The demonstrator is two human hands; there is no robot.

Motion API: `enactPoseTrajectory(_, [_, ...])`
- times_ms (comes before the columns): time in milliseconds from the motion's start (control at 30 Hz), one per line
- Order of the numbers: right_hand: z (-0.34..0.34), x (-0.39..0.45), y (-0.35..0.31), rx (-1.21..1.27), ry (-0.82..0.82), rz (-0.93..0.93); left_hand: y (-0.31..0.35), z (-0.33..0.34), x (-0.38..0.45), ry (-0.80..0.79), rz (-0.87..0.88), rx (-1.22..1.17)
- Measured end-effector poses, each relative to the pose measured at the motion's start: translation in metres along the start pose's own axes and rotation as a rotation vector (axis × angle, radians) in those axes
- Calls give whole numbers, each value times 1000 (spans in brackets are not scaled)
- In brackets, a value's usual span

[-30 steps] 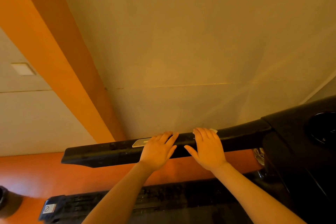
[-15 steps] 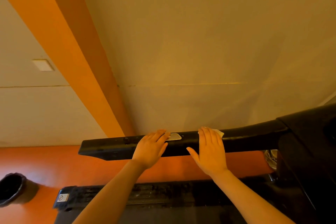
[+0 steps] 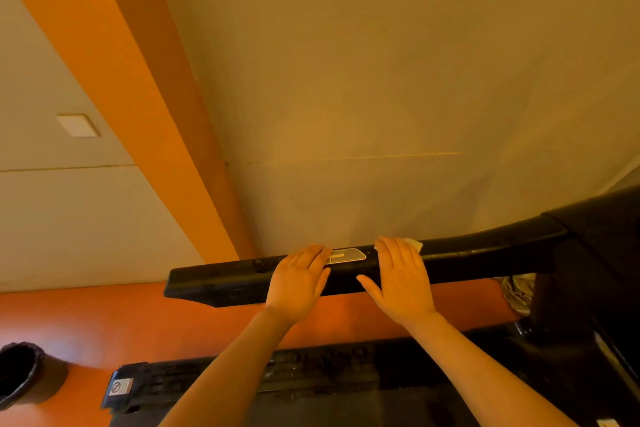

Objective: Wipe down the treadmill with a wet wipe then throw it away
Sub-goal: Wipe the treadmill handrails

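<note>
- The wet wipe [image 3: 414, 244] lies on top of the treadmill's black handrail [image 3: 467, 255], pinned under the fingers of the right hand [image 3: 401, 279]; only a pale corner shows past the fingertips on the far side.
- The right hand lies flat on the handrail with fingers straight and close together, the thumb spread toward the left hand, pressing the wipe down.
- The left hand [image 3: 298, 282] rests flat on the same rail just beside the right hand, fingers straight and holding nothing.
- Between the two hands, a silver sensor plate [image 3: 346, 255] is set into the rail's top; the left fingertips touch its near end, and the right hand sits just past its other end.
- The handrail runs from its free end, beyond the left hand, to the treadmill's dark console [image 3: 602, 229] beyond the right hand.
- Below both forearms lies the treadmill deck [image 3: 311, 381], with a small warning sticker [image 3: 122, 386] at its corner on the left-hand side.
- Well away from the left hand, a black waste bin [image 3: 26, 373] stands on the orange floor [image 3: 86, 319].
- Beyond the fingertips rises a pale wall [image 3: 381, 80], with an orange column [image 3: 138, 97] on the left-hand side.
</note>
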State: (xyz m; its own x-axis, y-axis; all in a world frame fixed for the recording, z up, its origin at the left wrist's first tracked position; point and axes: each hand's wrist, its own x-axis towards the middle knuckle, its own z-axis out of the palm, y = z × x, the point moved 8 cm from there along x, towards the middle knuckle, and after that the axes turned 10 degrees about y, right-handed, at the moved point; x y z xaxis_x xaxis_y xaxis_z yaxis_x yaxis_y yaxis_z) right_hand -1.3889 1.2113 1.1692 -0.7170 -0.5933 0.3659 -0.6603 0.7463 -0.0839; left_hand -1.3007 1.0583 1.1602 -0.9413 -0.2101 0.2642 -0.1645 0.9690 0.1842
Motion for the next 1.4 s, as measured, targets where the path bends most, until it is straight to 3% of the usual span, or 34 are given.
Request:
enactPoseTrajectory(367, [0, 15, -9, -46, -97, 11, -28, -1, -5, -48, 58, 43])
enactPoseTrajectory(800, [-2, 1, -21, -15, -90, 102, -26, -1, -7, -13, 69, 41])
enactPoseTrajectory(1167, [-2, 20, -24, -44, -163, 16, -27, -2, -8, 39, 73, 59])
enactPoseTrajectory(1400, [0, -6, -50, 11, -101, 42, -25, -6, -9, 25, 56, 42])
